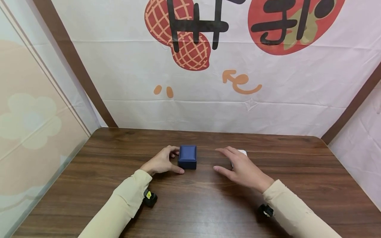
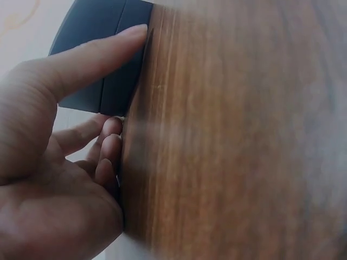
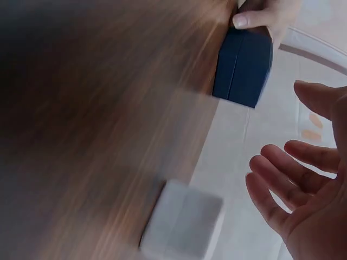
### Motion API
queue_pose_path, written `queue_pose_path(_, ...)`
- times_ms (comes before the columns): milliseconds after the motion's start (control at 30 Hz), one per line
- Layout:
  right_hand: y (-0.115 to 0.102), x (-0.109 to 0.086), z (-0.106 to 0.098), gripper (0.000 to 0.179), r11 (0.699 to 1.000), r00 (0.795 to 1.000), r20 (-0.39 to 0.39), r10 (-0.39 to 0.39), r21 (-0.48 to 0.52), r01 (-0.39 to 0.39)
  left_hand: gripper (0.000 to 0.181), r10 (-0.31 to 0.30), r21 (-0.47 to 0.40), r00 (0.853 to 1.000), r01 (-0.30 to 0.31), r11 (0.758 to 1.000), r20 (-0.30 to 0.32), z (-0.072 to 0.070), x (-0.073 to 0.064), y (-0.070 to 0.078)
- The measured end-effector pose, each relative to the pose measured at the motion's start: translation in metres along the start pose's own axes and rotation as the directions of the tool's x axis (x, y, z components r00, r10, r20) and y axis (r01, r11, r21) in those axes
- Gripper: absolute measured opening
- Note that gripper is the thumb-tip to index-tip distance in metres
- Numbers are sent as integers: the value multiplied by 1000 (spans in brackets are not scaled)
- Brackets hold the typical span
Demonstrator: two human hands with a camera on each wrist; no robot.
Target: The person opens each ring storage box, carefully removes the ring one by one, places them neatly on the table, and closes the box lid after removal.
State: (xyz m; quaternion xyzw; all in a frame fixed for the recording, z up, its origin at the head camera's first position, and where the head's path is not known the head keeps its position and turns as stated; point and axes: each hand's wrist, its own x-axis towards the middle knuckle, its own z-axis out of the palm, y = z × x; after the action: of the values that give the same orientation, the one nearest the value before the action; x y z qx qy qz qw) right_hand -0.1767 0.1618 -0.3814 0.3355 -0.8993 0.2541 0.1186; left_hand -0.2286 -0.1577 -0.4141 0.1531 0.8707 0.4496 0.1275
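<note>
On the table stands a small dark blue box (image 1: pixel 188 157) with its lid closed and a seam round its side. My left hand (image 1: pixel 163 162) is at its left side, the thumb straight along the front face and the other fingers bent by the left side, as the left wrist view also shows. My right hand (image 1: pixel 242 168) hovers to the right of the blue box, fingers spread and loosely bent, holding nothing. Partly hidden behind that hand is a small white box (image 1: pixel 243 152); the right wrist view shows more of this white box (image 3: pixel 183 222), blurred, below the fingers.
The brown wood-grain table (image 1: pixel 196 205) ends at a white printed cloth backdrop (image 1: pixel 131 114) just beyond the boxes. Brown strips border the backdrop at left and right. A small black device (image 1: pixel 150 198) is worn at the left wrist, another device (image 1: pixel 265 210) at the right.
</note>
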Motion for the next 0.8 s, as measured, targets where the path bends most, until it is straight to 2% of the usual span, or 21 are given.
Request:
queue_pose_path(233,-3,27,22,71,996,998,65,10,92,-16,80,18,-1,1000,-18,1000,-20,1,1,0)
queue_pose_path(467,-2,52,38,84,976,983,147,107,174,-133,78,34,-2,999,-34,999,-21,0,1,-1)
queue_pose_path(667,-4,66,47,85,970,976,179,121,188,-155,76,37,-3,999,-37,999,-13,-1,0,-2)
queue_pose_path(800,-4,71,51,80,959,973,185,136,224,-176,75,37,-2,999,-37,999,-10,-1,1,-2)
